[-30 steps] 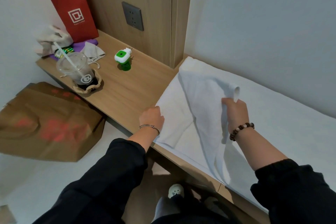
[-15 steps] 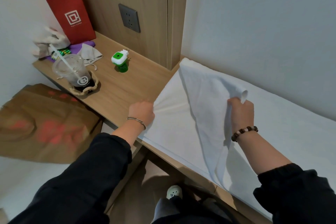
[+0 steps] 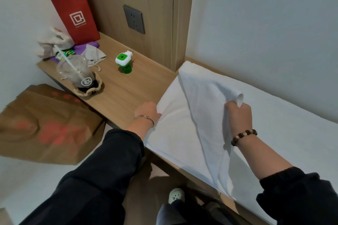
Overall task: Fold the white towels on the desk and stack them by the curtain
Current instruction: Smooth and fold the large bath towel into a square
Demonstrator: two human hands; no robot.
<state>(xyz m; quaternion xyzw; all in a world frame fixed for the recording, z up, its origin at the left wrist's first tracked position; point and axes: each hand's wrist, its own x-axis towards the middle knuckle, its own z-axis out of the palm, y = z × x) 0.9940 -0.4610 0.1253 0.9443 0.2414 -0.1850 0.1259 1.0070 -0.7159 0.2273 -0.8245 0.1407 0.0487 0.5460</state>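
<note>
a first fold is only begun: the towel (image 3: 192, 115) edge is pinched by the left hand (image 3: 147, 112), a corner gripped by the right hand (image 3: 237, 115), nothing stacked yet.

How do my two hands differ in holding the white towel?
The left hand pinches the white towel at its edge, low on the desk; the right hand grips a corner raised off it. The left wrist wears a thin metal bangle, the right a bead bracelet. Both hold the same towel.
</note>
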